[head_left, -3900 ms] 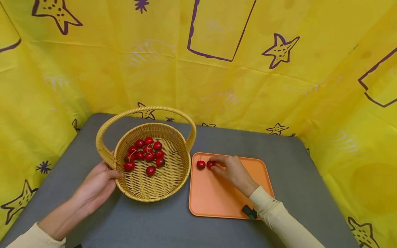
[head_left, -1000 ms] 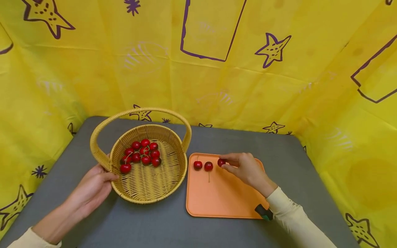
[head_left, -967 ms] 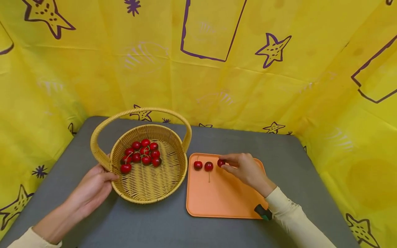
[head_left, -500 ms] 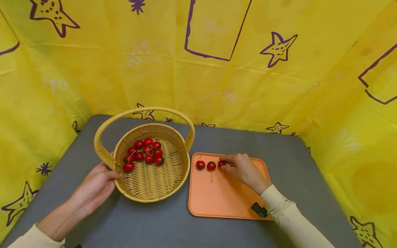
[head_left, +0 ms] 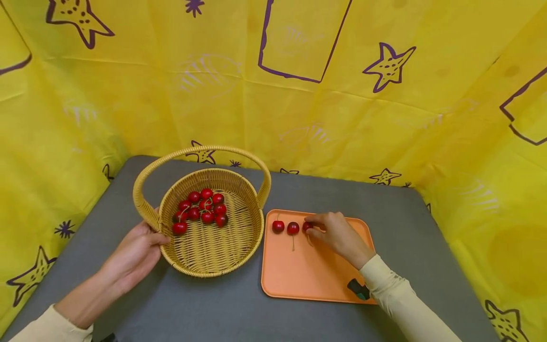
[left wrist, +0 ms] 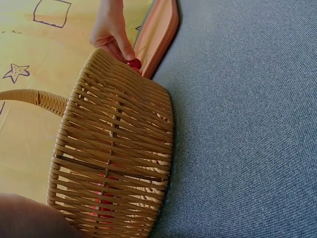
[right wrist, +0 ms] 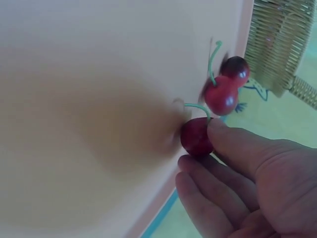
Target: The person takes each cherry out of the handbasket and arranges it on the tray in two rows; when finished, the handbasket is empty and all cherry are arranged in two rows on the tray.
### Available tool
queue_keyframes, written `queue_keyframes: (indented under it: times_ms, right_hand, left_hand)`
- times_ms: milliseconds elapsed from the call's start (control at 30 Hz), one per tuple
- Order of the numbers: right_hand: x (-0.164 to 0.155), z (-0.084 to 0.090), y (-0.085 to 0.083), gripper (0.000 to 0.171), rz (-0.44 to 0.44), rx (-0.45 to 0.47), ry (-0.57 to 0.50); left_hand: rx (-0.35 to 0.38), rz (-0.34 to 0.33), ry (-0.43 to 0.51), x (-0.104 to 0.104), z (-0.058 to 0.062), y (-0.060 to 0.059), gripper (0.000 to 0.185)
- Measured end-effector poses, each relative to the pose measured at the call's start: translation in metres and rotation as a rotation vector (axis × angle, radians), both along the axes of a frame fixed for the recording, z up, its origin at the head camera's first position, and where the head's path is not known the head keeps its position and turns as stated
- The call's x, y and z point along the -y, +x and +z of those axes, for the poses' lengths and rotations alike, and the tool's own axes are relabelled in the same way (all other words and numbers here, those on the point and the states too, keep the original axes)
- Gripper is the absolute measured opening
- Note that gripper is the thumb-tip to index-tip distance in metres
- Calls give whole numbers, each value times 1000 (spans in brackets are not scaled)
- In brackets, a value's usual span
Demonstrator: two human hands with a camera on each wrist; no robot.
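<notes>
My left hand (head_left: 134, 256) grips the left rim of a round woven basket (head_left: 209, 259), at the foot of its arched handle. Several red cherries (head_left: 194, 213) lie in the back left part of the basket. On the right, my right hand (head_left: 342, 237) pinches a dark red cherry (right wrist: 195, 137) between thumb and fingers at the surface of an orange tray (head_left: 295, 280). Its green stem curves over the tray in the right wrist view. Left of it, one cherry (head_left: 293, 228) has its stem toward me, and another cherry (head_left: 278, 227) sits nearest the basket, making a row.
The tray stands close beside the basket's right side on a grey table (head_left: 205, 313). A yellow cloth (head_left: 192, 109) with drawn starfish surrounds the back and sides. A dark strap piece (head_left: 358, 289) shows at my right wrist.
Earlier, my right hand held the second cherry on the tray; that one now lies free. The lone front cherry has left the basket, and a third is now lowered onto the tray in my fingers.
</notes>
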State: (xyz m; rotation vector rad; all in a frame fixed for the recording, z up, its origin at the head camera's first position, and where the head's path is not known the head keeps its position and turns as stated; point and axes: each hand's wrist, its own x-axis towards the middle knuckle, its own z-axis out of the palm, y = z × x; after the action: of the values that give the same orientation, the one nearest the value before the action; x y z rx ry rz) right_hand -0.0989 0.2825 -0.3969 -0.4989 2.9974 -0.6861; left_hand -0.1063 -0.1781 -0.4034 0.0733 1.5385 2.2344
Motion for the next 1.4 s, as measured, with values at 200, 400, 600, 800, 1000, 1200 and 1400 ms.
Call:
queue_keyframes:
  times_ms: [200, 400, 600, 800, 1000, 1200, 1400]
  right_hand:
    - [4, 1, -1, 23, 15, 8, 20]
    - [11, 0, -4, 23, 32, 26, 12]
    - [16, 1, -5, 26, 29, 23, 35]
    - [21, 2, -8, 30, 52, 26, 58]
    - [20, 22, -9, 34, 67, -54, 42]
    - [31, 66, -3, 35, 73, -113, -132]
    - [76, 84, 2, 36, 230, -93, -324]
  left_hand:
    - [-4, 12, -17, 2, 0, 3, 93]
    - [-4, 22, -16, 5, 0, 8, 92]
    - [2, 36, -20, 6, 1, 10, 92]
    - [9, 48, -20, 8, 3, 12, 92]
    - [16, 59, -29, 4, 5, 12, 92]
    - [22, 70, -45, -3, 10, 10, 88]
    - [22, 72, -33, -9, 14, 5, 88]
